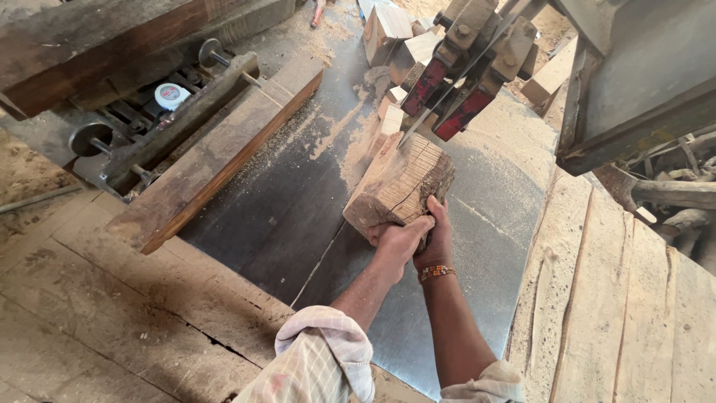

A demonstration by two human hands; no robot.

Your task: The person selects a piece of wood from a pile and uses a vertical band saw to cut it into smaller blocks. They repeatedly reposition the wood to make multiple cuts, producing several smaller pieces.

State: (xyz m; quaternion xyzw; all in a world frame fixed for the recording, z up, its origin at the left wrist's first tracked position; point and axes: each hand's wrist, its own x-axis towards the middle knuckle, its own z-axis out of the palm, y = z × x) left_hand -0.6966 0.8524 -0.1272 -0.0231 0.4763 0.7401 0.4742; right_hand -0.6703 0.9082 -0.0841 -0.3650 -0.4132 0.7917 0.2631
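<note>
1. Sawdust coats the steel counter (298, 216) of a bandsaw, with offcuts (395, 37) piled at the far side.
2. Left hand (397, 240) and right hand (438, 237) both grip the near end of a wood block (399, 183) (well back from the cut).
3. The blade (425, 112) meets the block's far top edge; a wooden fence (216, 157) lies left.

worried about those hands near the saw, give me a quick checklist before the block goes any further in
1. Both hands on the near end of the wood block: ok, left hand and right hand grip it.
2. Fingers away from the blade: ok, the block's length lies between.
3. Block flat on the metal table: ok.
4. Offcuts behind the blade: not ok, piled up.
5. Blade running: cannot tell.
</note>
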